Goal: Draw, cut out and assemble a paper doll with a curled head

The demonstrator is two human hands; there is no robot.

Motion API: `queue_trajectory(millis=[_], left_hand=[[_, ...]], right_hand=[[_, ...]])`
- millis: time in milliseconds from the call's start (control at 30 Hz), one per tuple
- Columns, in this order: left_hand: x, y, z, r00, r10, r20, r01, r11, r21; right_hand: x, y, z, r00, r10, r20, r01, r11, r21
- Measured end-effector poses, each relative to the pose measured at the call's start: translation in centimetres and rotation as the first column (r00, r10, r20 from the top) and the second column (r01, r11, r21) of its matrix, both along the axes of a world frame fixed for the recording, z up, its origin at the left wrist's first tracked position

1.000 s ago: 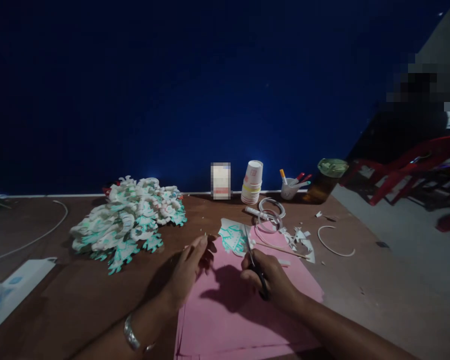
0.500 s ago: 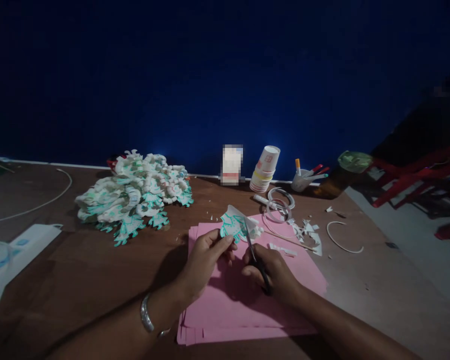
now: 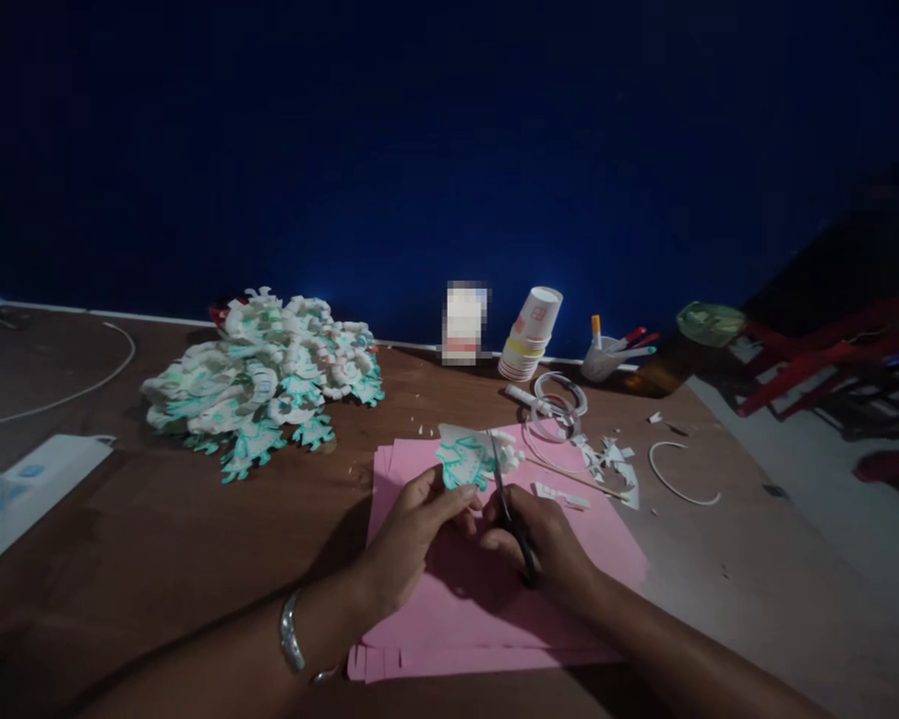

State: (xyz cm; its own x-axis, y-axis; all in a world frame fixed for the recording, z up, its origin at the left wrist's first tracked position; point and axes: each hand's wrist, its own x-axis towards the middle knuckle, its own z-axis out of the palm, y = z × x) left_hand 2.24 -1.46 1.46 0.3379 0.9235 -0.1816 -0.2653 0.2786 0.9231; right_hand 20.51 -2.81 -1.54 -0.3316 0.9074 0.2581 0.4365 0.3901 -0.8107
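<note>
My left hand (image 3: 414, 534) pinches a small white paper piece with a green printed pattern (image 3: 464, 459), holding it up over a stack of pink paper sheets (image 3: 486, 609). My right hand (image 3: 543, 544) is closed around the handles of dark scissors (image 3: 506, 504). The blades point up and touch the right edge of the paper piece. A silver bracelet sits on my left wrist.
A heap of cut white-and-green paper shapes (image 3: 259, 374) lies at the left on the brown table (image 3: 157, 539). Behind are stacked paper cups (image 3: 530, 335), a cup of pens (image 3: 606, 358), tape rings (image 3: 558, 404), paper scraps (image 3: 606, 464) and a white curved strip (image 3: 678, 477). Red chairs (image 3: 831, 350) stand at the right.
My left hand went from empty beside the paper piece to pinching it. The scissors stayed at the piece's right edge. The view swung left and down.
</note>
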Motion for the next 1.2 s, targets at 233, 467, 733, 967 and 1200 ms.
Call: queue_trajectory(millis=[233, 467, 733, 967, 1200], left_hand=[[-0.3, 0.4, 0.1, 0.994, 0.065, -0.092, -0.062, 0.997, 0.037], [-0.9, 1.0, 0.5, 0.988, 0.109, -0.107, -0.100, 0.991, 0.090], [-1.7, 1.8, 0.2, 0.985, 0.099, -0.139, -0.073, 0.981, 0.177], [-2.1, 2.3, 0.2, 0.965, 0.104, -0.241, -0.047, 0.972, 0.232], [-2.2, 2.2, 0.7, 0.986, -0.012, -0.164, 0.033, 0.991, 0.130]], right_hand=[[-0.3, -0.3, -0.1, 0.998, 0.028, 0.052, -0.027, 0.999, -0.026], [-0.3, -0.7, 0.6, 0.995, 0.076, 0.068, -0.070, 0.994, -0.086], [0.2, -0.5, 1.6, 0.984, 0.175, 0.030, -0.167, 0.967, -0.190], [0.5, -0.3, 1.7, 0.973, 0.218, 0.069, -0.194, 0.947, -0.254], [0.5, -0.4, 1.6, 0.979, 0.197, 0.049, -0.180, 0.955, -0.237]])
